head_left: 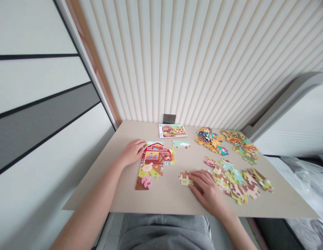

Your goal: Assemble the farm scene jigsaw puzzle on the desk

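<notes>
A partly joined jigsaw puzzle [154, 160] lies on the table, showing a red barn, birds and a pink pig. My left hand [134, 151] rests at its upper left edge, fingers stretched out and touching the border. To the right, my right hand [207, 189] has thumb and fingertips on a brown, white and green jigsaw piece [185, 178], flat on the tabletop. Its right end is hidden under the fingers. Loose farm jigsaw pieces [236, 180] spread out just right of this hand. Above the barn's right side lies a pale blue jigsaw strip [181, 143].
A picture card [172, 130] of the farm scene lies at the back of the table [119, 194], below a dark wall socket [169, 118]. Two more heaps, an orange and blue pile [209, 139] and a green and orange pile [241, 144], lie at the back right.
</notes>
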`<action>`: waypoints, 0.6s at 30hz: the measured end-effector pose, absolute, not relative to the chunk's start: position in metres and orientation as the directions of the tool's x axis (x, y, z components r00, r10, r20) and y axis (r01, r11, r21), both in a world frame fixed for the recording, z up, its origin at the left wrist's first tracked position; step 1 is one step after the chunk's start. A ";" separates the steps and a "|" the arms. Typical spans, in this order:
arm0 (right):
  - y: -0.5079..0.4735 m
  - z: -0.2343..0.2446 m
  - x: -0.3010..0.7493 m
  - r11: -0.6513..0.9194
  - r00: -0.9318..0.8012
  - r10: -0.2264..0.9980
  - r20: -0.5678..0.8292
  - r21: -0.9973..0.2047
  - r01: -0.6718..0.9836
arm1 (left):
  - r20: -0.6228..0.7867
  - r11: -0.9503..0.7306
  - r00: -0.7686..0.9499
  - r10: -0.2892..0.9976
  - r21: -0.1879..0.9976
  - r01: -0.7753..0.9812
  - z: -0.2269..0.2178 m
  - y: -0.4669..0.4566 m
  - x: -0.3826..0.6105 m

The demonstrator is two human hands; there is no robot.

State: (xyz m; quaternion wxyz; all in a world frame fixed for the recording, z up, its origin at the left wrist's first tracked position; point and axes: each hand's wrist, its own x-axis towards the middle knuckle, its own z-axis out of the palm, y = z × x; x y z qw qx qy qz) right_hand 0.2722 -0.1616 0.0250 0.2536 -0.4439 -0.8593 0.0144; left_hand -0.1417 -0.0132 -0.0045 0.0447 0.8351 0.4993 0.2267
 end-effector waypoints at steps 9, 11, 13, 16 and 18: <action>-0.183 0.019 0.299 0.574 -0.463 0.782 0.417 -0.193 0.796 | 0.333 -0.494 0.398 0.855 0.292 0.819 -0.005 -0.013 -0.142; -0.193 0.016 0.312 0.563 -0.444 0.782 0.437 -0.189 0.805 | 0.332 -0.498 0.402 0.853 0.293 0.816 -0.006 -0.013 -0.143; -0.204 0.010 0.329 0.538 -0.407 0.783 0.470 -0.184 0.822 | 0.331 -0.503 0.407 0.851 0.295 0.812 -0.007 -0.012 -0.145; -0.219 -0.001 0.356 0.467 -0.322 0.799 0.508 -0.186 0.865 | 0.331 -0.508 0.411 0.849 0.299 0.808 -0.009 -0.010 -0.147; -0.227 -0.007 0.373 0.397 -0.245 0.811 0.531 -0.192 0.898 | 0.333 -0.510 0.413 0.848 0.300 0.806 -0.011 -0.008 -0.148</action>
